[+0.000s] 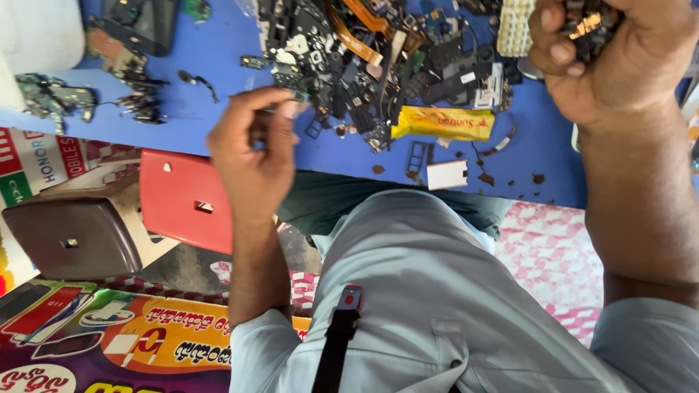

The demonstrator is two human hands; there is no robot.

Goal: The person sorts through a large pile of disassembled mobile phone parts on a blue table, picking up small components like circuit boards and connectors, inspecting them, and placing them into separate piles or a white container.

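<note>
My left hand [255, 156] hovers over the near edge of a blue table [218, 58], its fingertips pinched on a small pale part [291, 109] beside a heap of dark phone parts [349, 65]. The heap holds circuit boards, orange flex cables and black frames. My right hand [611, 65] is raised at the upper right, closed around a handful of small dark electronic parts [590, 25]. What the pinched part is exactly cannot be made out.
A yellow packet [444, 122] and a small white piece [446, 175] lie near the table's front edge. More boards [54, 98] sit at the left. A red stool [182, 196] and a brown stool [73, 236] stand below, over a colourful printed banner [131, 342].
</note>
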